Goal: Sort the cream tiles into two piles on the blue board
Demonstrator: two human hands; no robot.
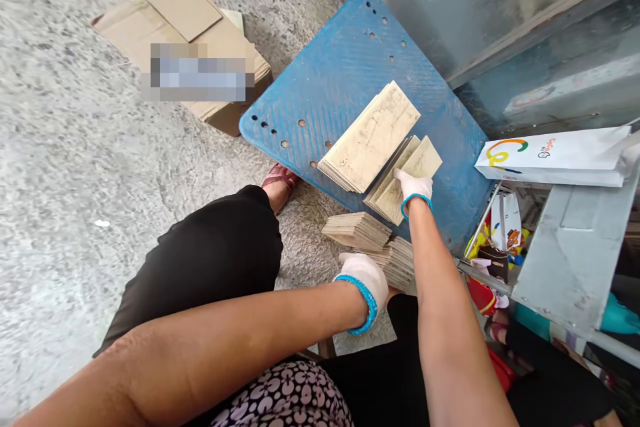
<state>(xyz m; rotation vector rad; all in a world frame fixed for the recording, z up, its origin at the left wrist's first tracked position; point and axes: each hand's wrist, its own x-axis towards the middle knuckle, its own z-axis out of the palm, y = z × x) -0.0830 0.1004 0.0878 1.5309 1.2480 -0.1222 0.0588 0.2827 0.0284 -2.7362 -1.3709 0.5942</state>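
My right hand [415,188], in a white glove with a blue cuff, grips a thin beige wooden board [423,159] with the thumb on top; the other fingers are mostly hidden. This board lies slanted over a small stack of similar boards [385,187] on the blue plastic tabletop [320,87]. Beside it sits another stack of boards [375,137]. Lower down, my left hand [367,273], gloved alike, is closed against two more board piles [357,230], one tilted against the other. Its fingertips and whatever they hold are hidden.
A closed cardboard box [165,20] stands on the rough concrete floor [60,147] at left. A white paper bag [555,157] and a metal rack [565,240] are at right, beyond the tabletop. A framed glass panel [425,7] borders the far right.
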